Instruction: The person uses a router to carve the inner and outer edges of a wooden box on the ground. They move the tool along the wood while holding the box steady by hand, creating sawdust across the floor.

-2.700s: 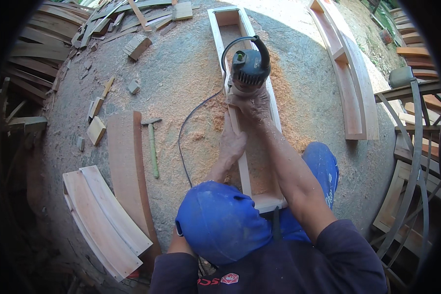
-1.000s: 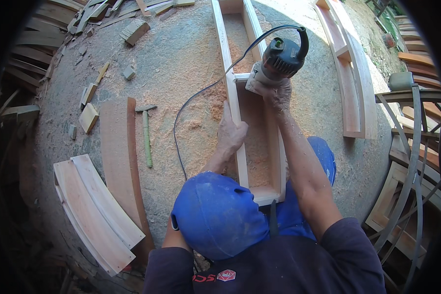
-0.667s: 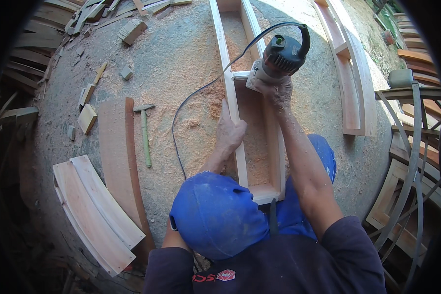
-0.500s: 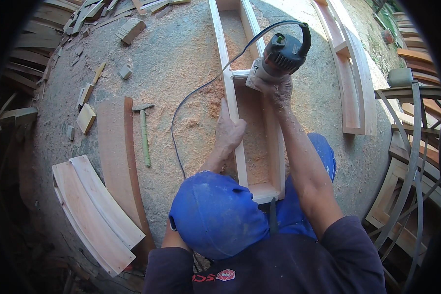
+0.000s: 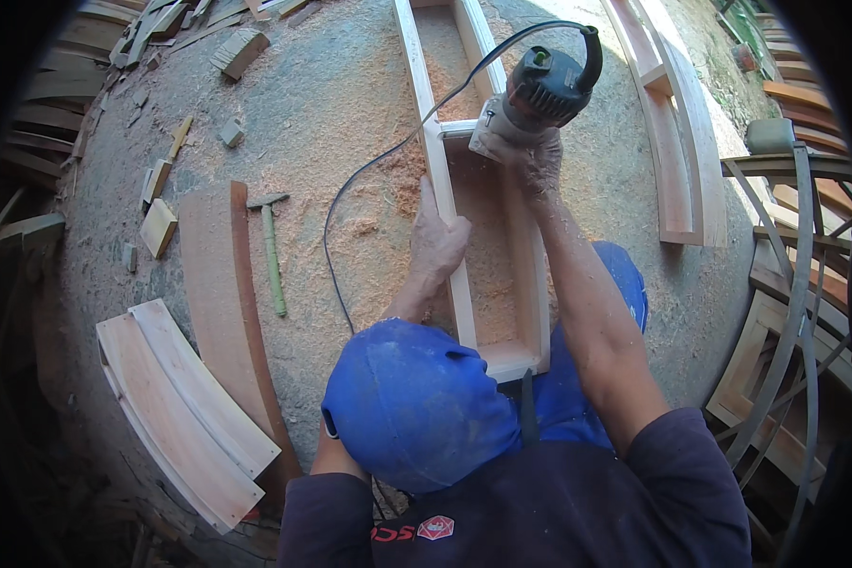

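A long, pale wooden frame with crosspieces lies in front of me, its near end close to my blue-clad legs. My right hand is wrapped around the lower body of a black-topped handheld router. The router's base rests at the right rail, beside a crosspiece. A dark power cord loops from its top to the left and down toward me. My left hand grips the frame's left rail, thumb on top; some of its fingers are hidden by the rail.
Shavings cover the ground around the frame. To the left lie a green-handled hammer, a curved board, pale curved pieces and several offcuts. A second frame lies at the right, near bent metal strips.
The whole view has shifted slightly, so most things sit a little higher and further left. Both hands keep their grip, and the router stays beside the same crosspiece.
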Demonstrator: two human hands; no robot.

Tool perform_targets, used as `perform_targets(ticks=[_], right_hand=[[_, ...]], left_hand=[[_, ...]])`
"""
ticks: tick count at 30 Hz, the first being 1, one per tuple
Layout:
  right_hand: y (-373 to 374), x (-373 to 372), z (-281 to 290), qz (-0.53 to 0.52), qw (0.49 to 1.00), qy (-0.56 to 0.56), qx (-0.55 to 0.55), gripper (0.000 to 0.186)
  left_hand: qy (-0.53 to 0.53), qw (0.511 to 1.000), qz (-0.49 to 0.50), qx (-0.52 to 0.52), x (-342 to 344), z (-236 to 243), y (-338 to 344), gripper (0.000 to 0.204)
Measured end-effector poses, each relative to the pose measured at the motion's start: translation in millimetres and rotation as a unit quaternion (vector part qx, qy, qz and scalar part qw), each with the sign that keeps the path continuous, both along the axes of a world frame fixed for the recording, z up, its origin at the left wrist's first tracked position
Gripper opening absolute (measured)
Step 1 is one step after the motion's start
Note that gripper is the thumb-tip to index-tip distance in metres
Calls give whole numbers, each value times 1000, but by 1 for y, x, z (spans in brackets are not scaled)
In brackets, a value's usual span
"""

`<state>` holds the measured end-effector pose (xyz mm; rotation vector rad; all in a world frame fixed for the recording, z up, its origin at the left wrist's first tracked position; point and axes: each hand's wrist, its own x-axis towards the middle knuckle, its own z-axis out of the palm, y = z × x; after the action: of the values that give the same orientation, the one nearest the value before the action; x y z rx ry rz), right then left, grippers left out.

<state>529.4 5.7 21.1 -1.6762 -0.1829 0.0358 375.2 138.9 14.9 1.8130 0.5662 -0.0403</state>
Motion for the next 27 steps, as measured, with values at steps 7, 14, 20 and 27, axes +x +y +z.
perform_targets(ticks=[7, 14, 20, 27], right_hand=[[-2, 0, 0, 0, 999, -29, -33, 70], [-4, -3, 4, 2, 997, -39, -62, 71], [-4, -17, 7, -16, 999, -16, -33, 69], [-17, -37, -5, 1, 999, -13, -44, 63]], left_hand=[[-21, 1000, 5, 9, -1, -7, -1, 92], [-7, 1000, -16, -4, 0, 1, 1, 97], [-4, 1000, -15, -15, 0, 5, 2, 97], [2, 1000, 10, -6, -2, 0, -1, 93]])
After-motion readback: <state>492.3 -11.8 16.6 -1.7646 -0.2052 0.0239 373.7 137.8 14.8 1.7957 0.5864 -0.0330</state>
